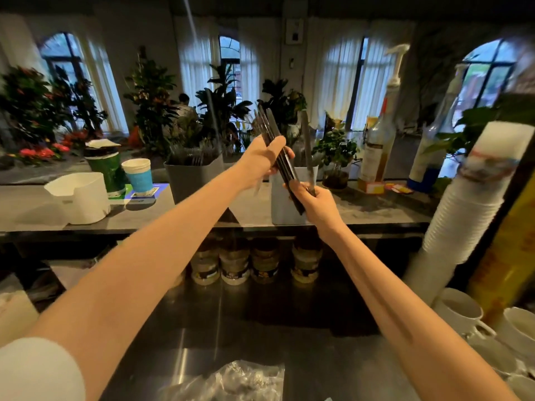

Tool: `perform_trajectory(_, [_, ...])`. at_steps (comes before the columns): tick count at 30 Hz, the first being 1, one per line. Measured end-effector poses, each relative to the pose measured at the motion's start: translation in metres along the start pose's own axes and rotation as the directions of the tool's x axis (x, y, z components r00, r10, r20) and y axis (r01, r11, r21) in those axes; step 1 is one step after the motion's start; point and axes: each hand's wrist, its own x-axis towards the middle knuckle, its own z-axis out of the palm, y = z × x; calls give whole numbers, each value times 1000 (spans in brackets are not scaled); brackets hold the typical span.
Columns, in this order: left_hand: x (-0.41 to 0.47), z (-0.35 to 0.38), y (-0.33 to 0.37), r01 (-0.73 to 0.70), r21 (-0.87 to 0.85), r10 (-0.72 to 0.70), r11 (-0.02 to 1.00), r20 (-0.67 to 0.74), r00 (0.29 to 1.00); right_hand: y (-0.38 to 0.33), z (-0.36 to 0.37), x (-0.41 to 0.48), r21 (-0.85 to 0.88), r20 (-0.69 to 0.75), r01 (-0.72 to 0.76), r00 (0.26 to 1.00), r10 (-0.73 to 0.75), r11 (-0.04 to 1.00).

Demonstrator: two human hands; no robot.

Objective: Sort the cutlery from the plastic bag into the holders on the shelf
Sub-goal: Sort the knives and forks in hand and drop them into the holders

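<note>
Cutlery bundle tilts above the rim of the white holder. Fingers of the left hand and right hand curl round it

my left hand covers the middle of the dark cutlery bundle and my right hand hides its lower end. the tips above my grip are smeared, so i cannot tell knives from forks. the white holder just behind my right hand is half hidden. the plastic bag, well below my grip, is blurred and cut off by the bottom edge.
</note>
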Motion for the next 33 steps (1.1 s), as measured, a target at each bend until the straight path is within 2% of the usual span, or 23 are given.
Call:
perform_trajectory(5, [46,2,20,-53,77,57,996,-42,998,-21,-6,43,13,-62,43,997,-42,999])
perform_trajectory(7, [60,1,28,-72,92,78,993,-63,995,-32,-11,58,-29,-76,110,991,-112,994])
perform_trajectory(9, [74,0,34,-105,151,118,983,-77,990,-37,-19,78,-272,-81,154,980,-182,950])
perform_trajectory(10, [80,-2,35,-127,203,144,971,-71,987,-41,-22,85,-417,-65,157,977,-202,895])
perform_trajectory(11, [86,-3,36,-153,249,172,956,-59,983,-44,-24,92,-483,-53,158,976,-209,861])
perform_trajectory(12, [92,-5,35,-177,289,201,941,-53,978,-48,-24,98,-461,-42,167,977,-209,871])
perform_trajectory(16, [108,-4,18,-232,305,257,924,-46,965,-59,-20,111,-104,-155,99,981,-114,990])
perform_trajectory(18, [114,-2,1,-222,307,244,925,-33,969,-59,-19,118,47,-187,63,981,-53,997])
perform_trajectory(20, [120,1,-15,-203,397,222,895,-2,975,-56,-20,125,121,-164,80,985,-60,989])
perform_trajectory(22, [122,7,-25,-144,468,133,872,57,990,-54,-19,130,111,-116,102,989,-89,989])
perform_trajectory(25, [121,17,-33,-67,472,-14,879,165,986,-54,-16,136,32,-47,106,993,-105,994])
perform_trajectory(28, [117,15,-35,-60,521,-36,852,172,984,-52,-12,141,-117,-24,86,996,-89,989])
perform_trajectory(33, [111,12,-28,-31,529,-90,848,203,975,-51,-13,147,-170,-27,62,997,-68,983])
